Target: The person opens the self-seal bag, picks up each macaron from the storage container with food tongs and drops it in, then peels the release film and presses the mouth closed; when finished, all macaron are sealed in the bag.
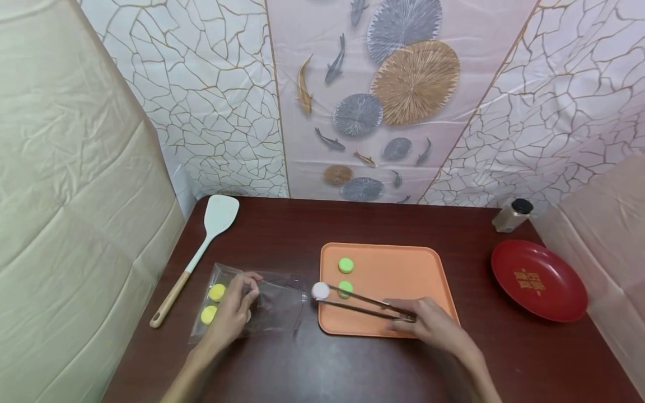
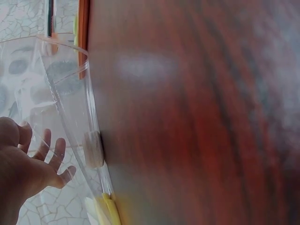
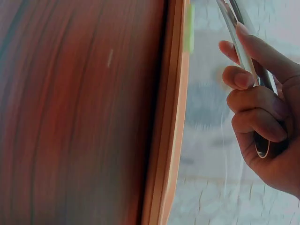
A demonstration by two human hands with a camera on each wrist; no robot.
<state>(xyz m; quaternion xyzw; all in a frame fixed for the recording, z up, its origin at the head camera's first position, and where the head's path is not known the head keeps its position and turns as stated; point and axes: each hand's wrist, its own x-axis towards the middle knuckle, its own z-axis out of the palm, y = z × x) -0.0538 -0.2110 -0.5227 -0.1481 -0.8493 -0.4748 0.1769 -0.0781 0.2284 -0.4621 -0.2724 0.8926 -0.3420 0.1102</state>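
Observation:
A clear plastic bag (image 1: 282, 313) lies on the table, its mouth toward the tray. Two yellow macarons (image 1: 217, 292) and a pale macaron (image 2: 93, 149), partly hidden by the hand in the head view, are inside. My left hand (image 1: 235, 305) is over the bag, thumb and index finger seeming to pinch its upper film, other fingers spread. My right hand (image 1: 428, 320) grips metal tongs (image 1: 363, 305). A whitish macaron (image 1: 320, 290) sits between the tong tips, by the bag's mouth and the tray's left edge. Two green macarons (image 1: 345, 265) rest on the orange tray (image 1: 403, 263).
At the left lies a white spatula (image 1: 214, 218) with a wooden handle. A red oval plate (image 1: 544, 263) is at the right, with a black-lidded jar (image 1: 509, 218) behind it. Patterned cloth (image 1: 227, 112) hangs along the table's back edge.

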